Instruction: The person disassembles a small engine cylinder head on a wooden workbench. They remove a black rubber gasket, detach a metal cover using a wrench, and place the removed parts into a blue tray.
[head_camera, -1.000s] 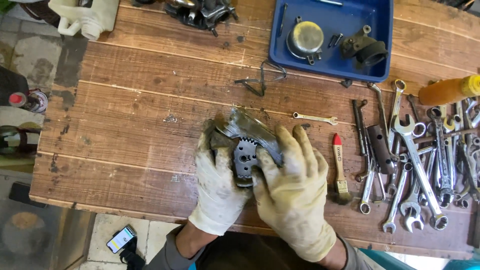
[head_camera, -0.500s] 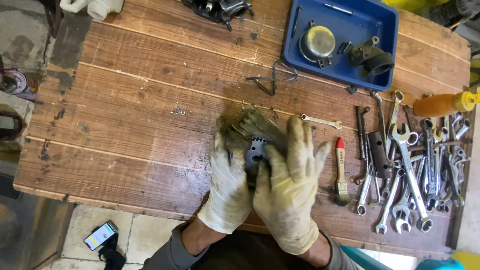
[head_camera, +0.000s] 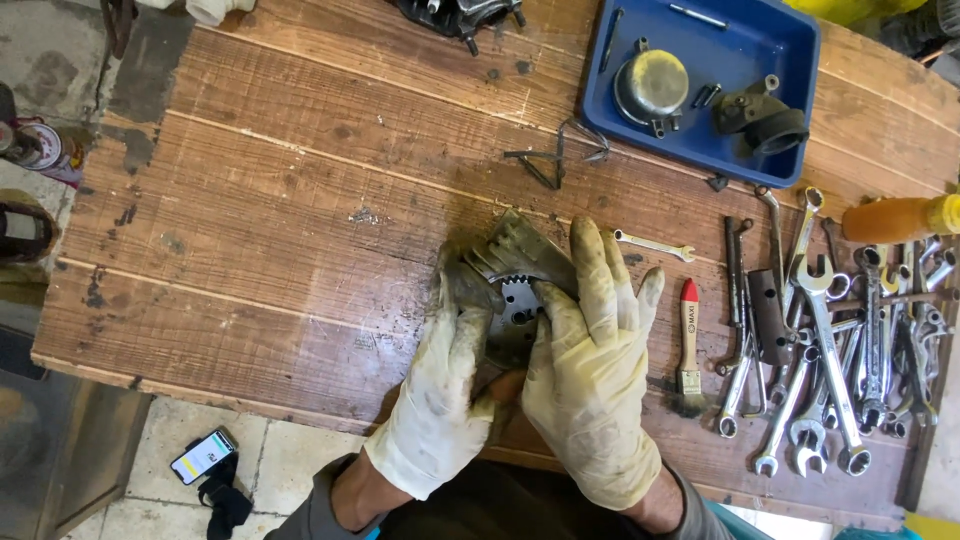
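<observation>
- Both hands wear dirty pale gloves and meet at the middle of the frame, low on a worn wooden table (head_camera: 300, 230).
- The left hand (head_camera: 445, 390) has its fingers curled close around the left edge of a grey metal part (head_camera: 520, 250); its thumb lies near the toothed wheel (head_camera: 517, 305) set in that part.
- The right hand (head_camera: 590, 370) lies flat over the right side of the part, fingers long and slightly spread, pressing on it; the forefinger bends down beside the toothed wheel.
- The metal part rests on the table between the two hands, with its ribbed top edge showing above the fingers.
- Just right of the right hand lies a small brush (head_camera: 689, 345) with a red-tipped wooden handle, and above it a small spanner (head_camera: 655, 245).
- At the right of the frame a heap of spanners (head_camera: 830, 360) lies spread on the table.
- At the upper right stands a blue tray (head_camera: 790, 60) holding a round metal cap (head_camera: 651, 85) and a dark pipe piece (head_camera: 762, 118).
- A phone (head_camera: 202, 456) lies on the floor at the lower left.
</observation>
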